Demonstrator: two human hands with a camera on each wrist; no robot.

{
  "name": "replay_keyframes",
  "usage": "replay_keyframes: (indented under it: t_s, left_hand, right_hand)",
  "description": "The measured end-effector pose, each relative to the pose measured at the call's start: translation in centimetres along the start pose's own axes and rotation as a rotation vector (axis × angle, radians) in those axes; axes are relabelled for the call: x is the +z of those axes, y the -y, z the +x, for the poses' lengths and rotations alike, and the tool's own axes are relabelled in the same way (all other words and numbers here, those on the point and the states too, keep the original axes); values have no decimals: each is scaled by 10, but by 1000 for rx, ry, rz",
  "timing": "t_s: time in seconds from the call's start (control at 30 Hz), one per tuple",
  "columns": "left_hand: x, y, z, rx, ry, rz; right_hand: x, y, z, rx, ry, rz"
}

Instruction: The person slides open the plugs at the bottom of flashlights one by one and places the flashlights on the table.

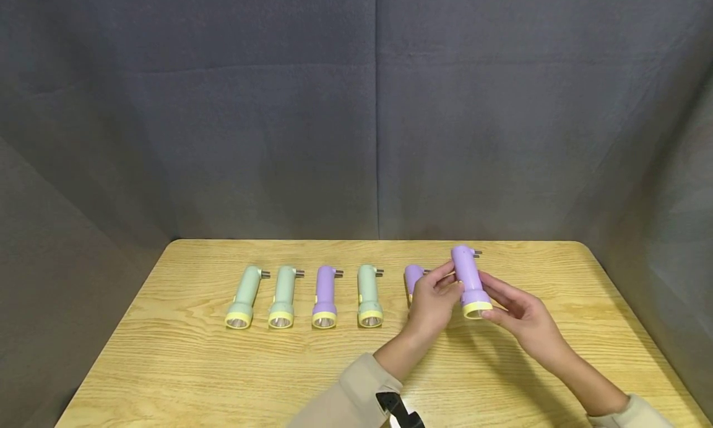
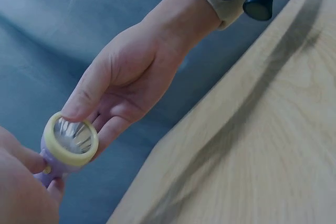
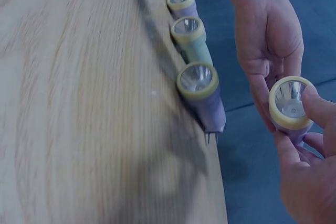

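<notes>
A purple flashlight with a yellow lens ring is held above the wooden table, its lens end toward me. My left hand pinches its body from the left. From the right, my right hand grips it near the yellow ring, thumb on the rim. In the left wrist view the lens faces the camera, with the right hand behind it. The right wrist view shows the held flashlight between the left hand and the right hand.
Several flashlights lie in a row on the table, lenses toward me: green, green, purple, green, and a purple one partly hidden behind my left hand. Grey fabric walls surround the table.
</notes>
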State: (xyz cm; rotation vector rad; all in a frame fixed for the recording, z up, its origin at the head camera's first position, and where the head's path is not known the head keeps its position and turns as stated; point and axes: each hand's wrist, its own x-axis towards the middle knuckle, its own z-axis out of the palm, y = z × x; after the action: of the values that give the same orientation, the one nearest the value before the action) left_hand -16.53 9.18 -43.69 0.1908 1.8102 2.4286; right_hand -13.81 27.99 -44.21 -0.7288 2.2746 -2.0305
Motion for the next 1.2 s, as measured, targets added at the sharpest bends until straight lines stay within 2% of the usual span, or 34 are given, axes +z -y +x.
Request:
replay_keyframes:
  t_s: [0.2,0.3,0.53,0.8,1.03,1.2]
  left_hand:
    - [15,9,-3,-44,-95,-86]
    - [22,13,-3,-48,-147,-95]
    - [31,21,-4,-75,-194,-113]
    - [42,33,-4,-103,-256,-124]
    - [54,45,-2,-99,-343,-107]
    - [56,52,2,-94,-372,-68]
  right_hand:
    - [-10,-7,-4,49,2,-19]
    - [-15,-10,-6,58,16,-19]
    - [-19,-14,-11,91,20,-56]
    - [-24,-22,-15,92,50,-92]
    - [-27,-31,-17,119,60,-39]
    - [-28,-40,-18,130,75,-16]
